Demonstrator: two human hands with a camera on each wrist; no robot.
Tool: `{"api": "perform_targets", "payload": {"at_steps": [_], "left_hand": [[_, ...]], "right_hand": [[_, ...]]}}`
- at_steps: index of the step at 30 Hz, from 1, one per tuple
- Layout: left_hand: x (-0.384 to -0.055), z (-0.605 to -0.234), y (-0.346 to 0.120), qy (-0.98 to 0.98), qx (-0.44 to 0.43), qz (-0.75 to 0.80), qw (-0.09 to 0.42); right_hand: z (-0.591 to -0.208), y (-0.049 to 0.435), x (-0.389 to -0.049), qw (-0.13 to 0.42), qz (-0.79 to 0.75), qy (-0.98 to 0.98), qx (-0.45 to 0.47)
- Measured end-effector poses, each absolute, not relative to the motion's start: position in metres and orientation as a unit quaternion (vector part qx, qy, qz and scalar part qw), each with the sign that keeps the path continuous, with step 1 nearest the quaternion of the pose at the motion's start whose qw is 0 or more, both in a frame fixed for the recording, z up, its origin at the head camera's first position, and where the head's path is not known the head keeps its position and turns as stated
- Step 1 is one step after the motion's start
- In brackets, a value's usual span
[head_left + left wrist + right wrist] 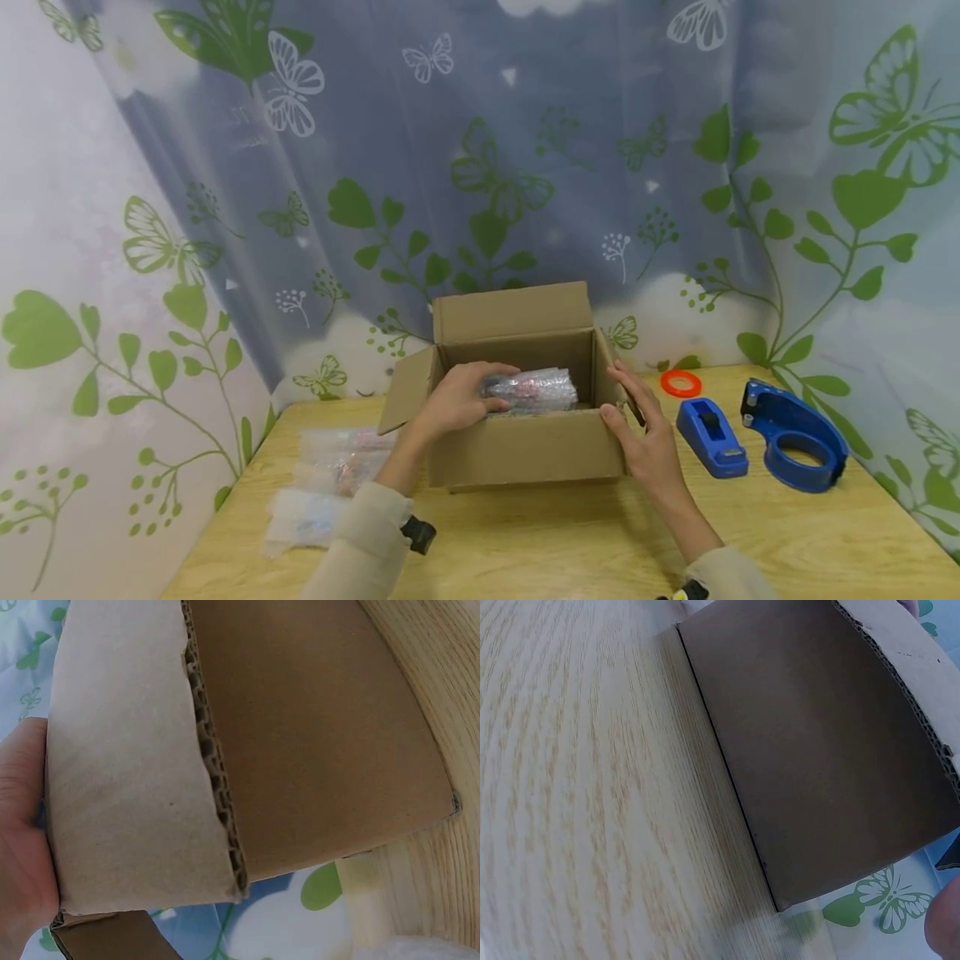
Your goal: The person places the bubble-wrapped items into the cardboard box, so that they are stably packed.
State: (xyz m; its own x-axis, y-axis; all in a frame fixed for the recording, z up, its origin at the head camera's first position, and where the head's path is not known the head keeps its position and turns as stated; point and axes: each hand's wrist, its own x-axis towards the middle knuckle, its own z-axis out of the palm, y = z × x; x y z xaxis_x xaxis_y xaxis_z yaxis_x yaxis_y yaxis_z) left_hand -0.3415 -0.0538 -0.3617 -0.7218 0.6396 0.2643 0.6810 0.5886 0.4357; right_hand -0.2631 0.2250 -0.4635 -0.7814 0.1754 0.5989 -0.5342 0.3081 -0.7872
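An open cardboard box (525, 454) stands on the table, its flaps spread outward. At its mouth, my left hand (465, 396) grips the left end of a bubble-wrapped bundle (536, 387) with something reddish inside. My right hand (648, 437) holds the box's right side flap, thumb toward the front corner. In the left wrist view, part of the left hand (22, 847) shows behind the front flap (127, 750); the bundle is hidden there. Only a fingertip of the right hand (945, 919) shows beside the box (810, 750) in the right wrist view.
Several bubble-wrapped packages (348, 467) lie on the wooden table (510, 550) left of the box. To the right are an orange tape roll (667, 383), a blue tape dispenser (712, 442) and a blue hand-held tape dispenser (832, 442). A patterned curtain (525, 167) hangs behind.
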Motion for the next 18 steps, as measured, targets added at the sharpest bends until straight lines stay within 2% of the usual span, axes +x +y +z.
{"api": "perform_targets", "payload": {"at_steps": [10,18], "left_hand": [[-0.3430,-0.3627,-0.0535,-0.890,-0.369,-0.267,0.024],[-0.3433,-0.3629,-0.0555,-0.880,-0.395,-0.262,0.036]], "right_hand": [[-0.4621,0.2253,-0.2630,0.313,0.583,-0.737,0.135],[-0.4633,0.2255,-0.2624,0.307,0.582,-0.740,0.138]]}}
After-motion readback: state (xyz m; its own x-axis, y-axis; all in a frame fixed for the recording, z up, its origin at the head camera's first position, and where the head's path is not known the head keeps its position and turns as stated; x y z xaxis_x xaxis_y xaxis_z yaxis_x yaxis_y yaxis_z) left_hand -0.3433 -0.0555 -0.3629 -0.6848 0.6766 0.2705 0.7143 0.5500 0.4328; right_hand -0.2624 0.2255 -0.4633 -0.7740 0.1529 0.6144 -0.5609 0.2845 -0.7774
